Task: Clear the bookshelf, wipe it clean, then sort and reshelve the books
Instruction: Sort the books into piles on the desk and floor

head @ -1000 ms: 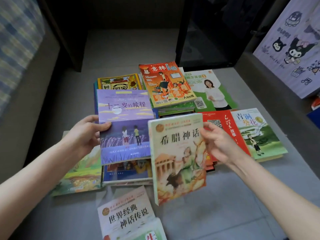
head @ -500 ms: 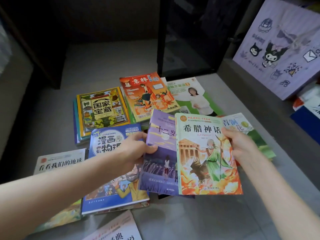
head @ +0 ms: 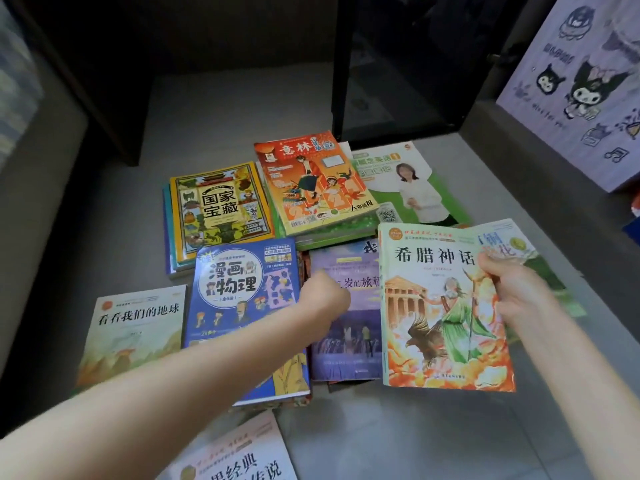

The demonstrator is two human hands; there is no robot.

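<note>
Books lie spread on the grey floor (head: 433, 434). My right hand (head: 510, 289) grips the right edge of an orange Greek myths book (head: 436, 306), lifted above the pile. My left hand (head: 325, 294) rests on the left part of a purple book (head: 349, 327) lying flat beside it; its fingers are curled, and whether they pinch the cover is unclear. Left of that lie a blue comic physics book (head: 242, 296), a pale earth book (head: 135, 330) and a yellow treasures book (head: 216, 209). An orange magazine (head: 311, 181) tops a stack further back.
The dark bookshelf (head: 398, 71) with an open compartment stands behind the books. A green-and-white book (head: 408, 181) lies at the back right, a white book (head: 235, 455) near me. A purple cartoon bag (head: 581, 88) leans at right. A grey sofa edge (head: 31, 174) runs along the left.
The purple book has gone down flat onto the pile on the right, with my left hand on it. My right hand moved the Greek myths book right and slightly up.
</note>
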